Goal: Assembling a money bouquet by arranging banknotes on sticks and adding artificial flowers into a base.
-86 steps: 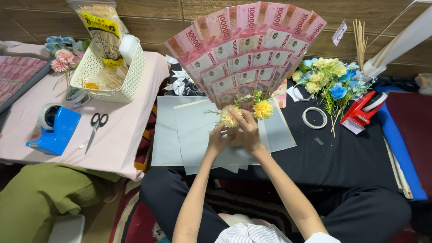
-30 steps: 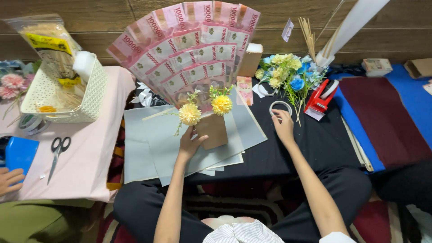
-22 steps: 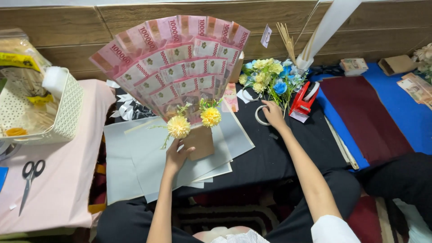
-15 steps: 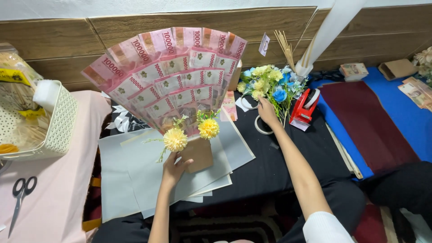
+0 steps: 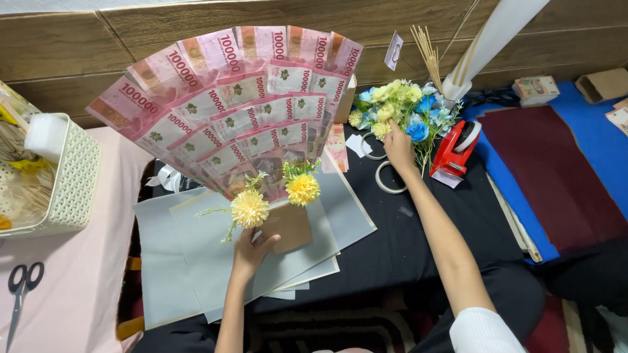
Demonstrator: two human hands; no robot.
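Observation:
A fan of pink banknotes [image 5: 229, 111] stands upright on a brown cardboard base [image 5: 288, 227], with two yellow artificial flowers [image 5: 249, 208] at its foot. My left hand [image 5: 252, 248] grips the base and the flower stems from below. My right hand [image 5: 398, 147] reaches far to the right into a bunch of yellow, white and blue artificial flowers [image 5: 399, 108] lying on the black cloth; its fingers touch them, and I cannot tell whether they grip a stem. A clear tape roll [image 5: 387, 178] lies just under that wrist.
Grey paper sheets [image 5: 176, 261] lie stacked under the fan. A red tape dispenser [image 5: 458, 150] sits right of the flowers, with skewers [image 5: 428, 49] and a white paper roll [image 5: 490, 39] behind. A white basket [image 5: 72, 176] and scissors [image 5: 19, 294] rest on the pink table at left.
My right hand left the fan's base, passed over the tape roll and reached the flower bunch. The left hand kept holding the fan. The camera swung rightward.

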